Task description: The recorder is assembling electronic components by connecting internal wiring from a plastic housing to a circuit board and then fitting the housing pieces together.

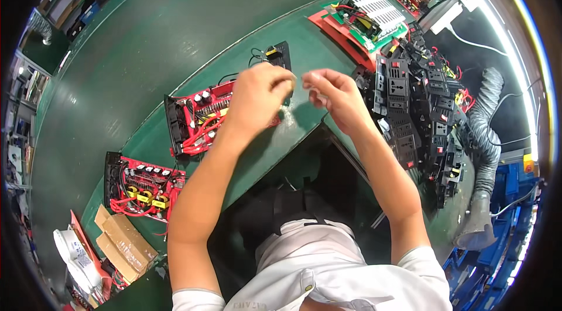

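Note:
My left hand (pixel 257 94) is raised over the green bench with its fingers curled and pinched; anything in them is too small to make out. Facing it across a narrow gap, my right hand (pixel 335 95) also has thumb and fingers together, and what they hold cannot be made out. Under my left hand and forearm lies a red-cased circuit unit (pixel 202 113) with red and black wires, partly hidden. A black end panel (pixel 283 56) with thin wires lies just beyond that hand. A small heap of shiny bits (pixel 287 116) sits on the bench beside its wrist.
A second red-cased unit (pixel 143 185) and a cardboard box (pixel 126 243) stand at the left. To the right is a heap of black socket panels (pixel 404 94). Beyond it are a silver-finned board (pixel 374 9) on red casing and a flexible duct (pixel 489 129).

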`<act>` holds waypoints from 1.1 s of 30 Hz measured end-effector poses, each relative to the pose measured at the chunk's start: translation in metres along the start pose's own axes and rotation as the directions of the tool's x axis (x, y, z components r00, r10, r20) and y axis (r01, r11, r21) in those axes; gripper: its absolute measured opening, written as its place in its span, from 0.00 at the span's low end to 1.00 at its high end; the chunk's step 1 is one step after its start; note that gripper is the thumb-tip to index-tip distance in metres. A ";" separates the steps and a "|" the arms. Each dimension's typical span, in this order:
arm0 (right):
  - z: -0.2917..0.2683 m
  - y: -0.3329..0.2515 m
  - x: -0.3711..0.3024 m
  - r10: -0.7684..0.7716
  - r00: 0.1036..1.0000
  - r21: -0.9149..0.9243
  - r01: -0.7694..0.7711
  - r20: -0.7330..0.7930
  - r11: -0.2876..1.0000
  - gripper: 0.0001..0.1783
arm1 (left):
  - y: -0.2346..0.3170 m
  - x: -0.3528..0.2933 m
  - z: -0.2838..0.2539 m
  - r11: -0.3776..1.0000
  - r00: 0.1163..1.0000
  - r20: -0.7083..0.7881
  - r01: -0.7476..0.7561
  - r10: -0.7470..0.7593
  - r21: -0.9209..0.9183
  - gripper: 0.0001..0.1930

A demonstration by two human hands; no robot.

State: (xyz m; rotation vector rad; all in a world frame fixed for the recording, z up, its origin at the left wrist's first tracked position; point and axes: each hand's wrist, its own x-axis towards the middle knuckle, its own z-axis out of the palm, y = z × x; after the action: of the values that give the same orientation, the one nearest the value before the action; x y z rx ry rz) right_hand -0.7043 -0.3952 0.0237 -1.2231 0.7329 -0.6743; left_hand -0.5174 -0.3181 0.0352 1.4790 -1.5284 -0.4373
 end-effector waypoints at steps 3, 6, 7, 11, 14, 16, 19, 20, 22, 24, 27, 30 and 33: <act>0.008 0.023 0.026 -0.288 0.949 -0.645 0.140 -0.130 0.751 0.29 | -0.014 0.003 -0.016 0.961 0.967 -0.039 0.245 -0.251 -0.128 0.11; 0.022 0.044 0.029 -0.278 0.961 -0.888 0.124 -0.004 0.443 0.34 | -0.018 -0.003 -0.014 0.969 0.966 -0.072 0.246 -0.248 -0.040 0.11; 0.018 0.053 0.034 -0.325 0.945 -0.860 0.188 0.027 0.474 0.32 | -0.024 -0.004 -0.010 0.976 0.975 -0.059 0.213 -0.215 -0.039 0.11; 0.013 0.058 0.042 -0.294 0.954 -0.264 0.297 0.051 0.918 0.26 | -0.027 -0.009 -0.003 0.983 0.985 0.019 0.168 -0.170 0.079 0.10; 0.007 0.067 0.046 -0.274 0.961 -0.257 0.274 0.037 0.927 0.25 | -0.024 -0.011 0.008 0.970 0.994 0.041 0.089 -0.101 0.225 0.09; 0.012 0.065 0.045 -0.280 0.960 -0.245 0.273 0.005 0.930 0.23 | -0.026 -0.011 0.009 0.949 0.995 0.013 0.090 -0.099 0.301 0.09; 0.016 0.067 0.043 -0.296 0.955 -0.181 0.286 -0.031 0.941 0.19 | -0.028 -0.009 0.012 0.954 0.987 -0.033 0.158 -0.155 0.253 0.09; 0.016 0.068 0.043 -0.293 0.955 -0.173 0.281 -0.043 0.944 0.19 | -0.030 -0.007 0.011 0.962 0.990 -0.016 0.140 -0.141 0.235 0.09; 0.015 0.064 0.039 -0.304 0.952 -0.250 0.284 -0.042 0.926 0.18 | -0.030 -0.006 0.010 0.972 0.989 0.010 0.142 -0.147 0.189 0.10; 0.018 0.066 0.037 -0.337 0.940 -0.245 0.314 -0.060 0.917 0.17 | -0.029 -0.005 0.008 0.977 0.985 0.032 0.163 -0.169 0.134 0.10; 0.021 0.063 0.034 -0.416 0.908 -0.357 0.372 -0.054 0.857 0.18 | -0.030 -0.006 0.008 0.974 0.980 0.025 0.190 -0.195 0.125 0.10; 0.022 0.061 0.032 -0.478 0.876 -0.370 0.426 -0.059 0.826 0.18 | -0.026 -0.007 0.007 0.970 0.975 0.018 0.218 -0.221 0.111 0.10; 0.023 0.056 0.031 -0.488 0.871 -0.413 0.423 -0.061 0.806 0.18 | -0.027 -0.007 0.006 0.976 0.978 0.017 0.209 -0.210 0.060 0.10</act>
State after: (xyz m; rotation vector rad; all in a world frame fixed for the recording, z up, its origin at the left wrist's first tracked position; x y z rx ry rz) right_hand -0.6637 -0.3941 -0.0307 -1.7593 0.7326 -1.0762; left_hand -0.5076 -0.3194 0.0080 1.6943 -1.4194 -0.5394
